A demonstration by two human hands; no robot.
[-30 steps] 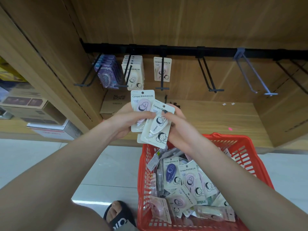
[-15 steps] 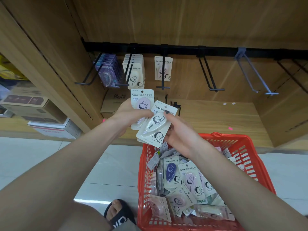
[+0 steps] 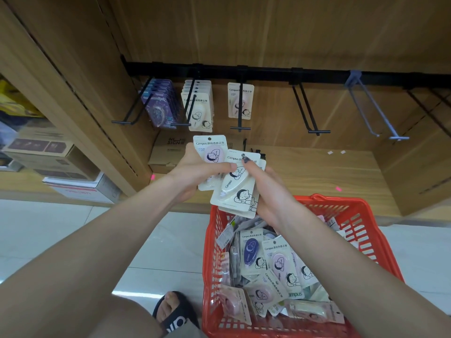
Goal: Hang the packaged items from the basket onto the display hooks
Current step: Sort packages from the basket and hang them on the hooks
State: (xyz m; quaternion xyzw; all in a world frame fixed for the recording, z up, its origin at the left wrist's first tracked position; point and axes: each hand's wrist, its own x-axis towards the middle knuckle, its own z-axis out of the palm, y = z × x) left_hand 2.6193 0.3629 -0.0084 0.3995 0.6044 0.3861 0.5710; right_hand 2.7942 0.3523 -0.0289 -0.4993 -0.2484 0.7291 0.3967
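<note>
Lifted slightly over the last second, still sorting. Left hand (image 3: 195,174) gripping the pink-tape pack (image 3: 210,152); right hand (image 3: 266,189) curled round the cream packs (image 3: 234,186), above the red basket (image 3: 366,215). Nothing hung yet; hooks (image 3: 240,106) just beyond, farther back.

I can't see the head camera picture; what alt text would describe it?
Two hands, left hand and right hand, hold white carded packets above a red basket full of similar packets, facing a wooden display whose black hooks are partly stocked.
</note>
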